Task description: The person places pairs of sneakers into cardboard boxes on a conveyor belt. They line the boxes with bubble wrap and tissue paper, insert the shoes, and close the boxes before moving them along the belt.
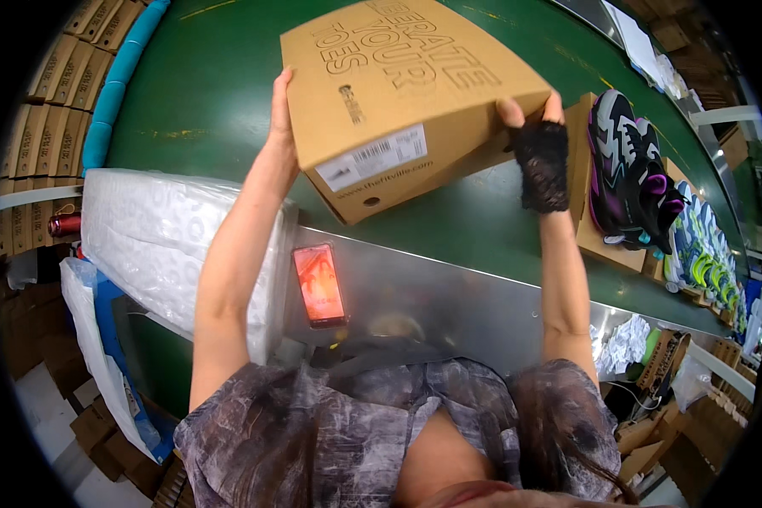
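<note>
Both my hands hold a brown cardboard shoebox [415, 93] by its two ends, tilted above the green surface. A white label with a barcode is on the side facing me. My left hand [283, 110] presses flat along the box's left end, most of its fingers hidden behind it. At the right corner, my right hand [540, 152], in a black lace fingerless glove, grips with thumb and fingers. To the right of that hand, a pair of black, grey and purple sneakers [622, 169] rests on another brown box.
A green work surface [203, 76] has a metal edge nearest me, where a phone [319, 285] with a lit screen lies. Plastic-wrapped white stock [169, 245] stands at left. More sneakers [707, 245] line the right. Stacked shoeboxes [68, 76] fill the far left, beside a blue roll [114, 93].
</note>
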### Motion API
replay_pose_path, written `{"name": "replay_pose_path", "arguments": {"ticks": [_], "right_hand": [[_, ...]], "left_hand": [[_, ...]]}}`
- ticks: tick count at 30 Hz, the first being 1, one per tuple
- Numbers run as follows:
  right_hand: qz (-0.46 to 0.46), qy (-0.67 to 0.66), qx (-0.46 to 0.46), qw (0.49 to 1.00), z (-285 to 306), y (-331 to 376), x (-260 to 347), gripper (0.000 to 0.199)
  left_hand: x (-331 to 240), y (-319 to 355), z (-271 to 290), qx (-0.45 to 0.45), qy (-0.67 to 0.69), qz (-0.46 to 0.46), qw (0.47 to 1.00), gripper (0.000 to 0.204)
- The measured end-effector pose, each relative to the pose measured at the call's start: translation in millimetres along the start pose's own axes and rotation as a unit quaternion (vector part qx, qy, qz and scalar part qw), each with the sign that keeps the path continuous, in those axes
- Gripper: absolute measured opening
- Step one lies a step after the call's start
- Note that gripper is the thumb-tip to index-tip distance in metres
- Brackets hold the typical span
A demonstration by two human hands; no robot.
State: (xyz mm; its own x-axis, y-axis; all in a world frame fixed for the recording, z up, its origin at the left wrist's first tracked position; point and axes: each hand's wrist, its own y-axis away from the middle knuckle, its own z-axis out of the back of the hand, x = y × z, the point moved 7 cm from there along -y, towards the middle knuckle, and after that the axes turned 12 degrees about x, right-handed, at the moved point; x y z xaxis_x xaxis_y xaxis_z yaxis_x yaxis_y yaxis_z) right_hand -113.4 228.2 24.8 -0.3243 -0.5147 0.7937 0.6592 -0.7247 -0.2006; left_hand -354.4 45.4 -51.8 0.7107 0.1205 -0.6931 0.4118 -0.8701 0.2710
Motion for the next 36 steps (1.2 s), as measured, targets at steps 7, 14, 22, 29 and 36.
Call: {"name": "replay_pose_path", "arguments": {"ticks": [7,14,22,29,36], "right_hand": [[-0.089,-0.018,0.095,0.991,18.8,-29.8,52.1,0.075],[-0.096,0.009,0.1,0.99,15.5,-30.7,56.1,0.078],[-0.029,-0.111,0.093,0.989,17.7,-41.8,18.0,0.069],[-0.264,-0.256,0.114,0.923,-20.4,16.4,-112.1,0.084],[-0.118,-0.249,0.216,0.937,-64.9,67.8,-46.4,0.058]], "left_hand": [[-28.8,23.7,-5.7,-0.07,-0.04,0.052,0.995,0.058],[-30.7,26.9,0.2,-0.061,-0.044,0.039,0.996,0.056],[23.0,50.4,-14.5,-0.056,0.004,0.093,0.994,0.082],[-21.4,60.5,-21.8,-0.026,-0.346,-0.001,0.938,0.063],[-71.8,-7.5,156.5,-0.111,-0.328,0.105,0.932,0.084]]}}
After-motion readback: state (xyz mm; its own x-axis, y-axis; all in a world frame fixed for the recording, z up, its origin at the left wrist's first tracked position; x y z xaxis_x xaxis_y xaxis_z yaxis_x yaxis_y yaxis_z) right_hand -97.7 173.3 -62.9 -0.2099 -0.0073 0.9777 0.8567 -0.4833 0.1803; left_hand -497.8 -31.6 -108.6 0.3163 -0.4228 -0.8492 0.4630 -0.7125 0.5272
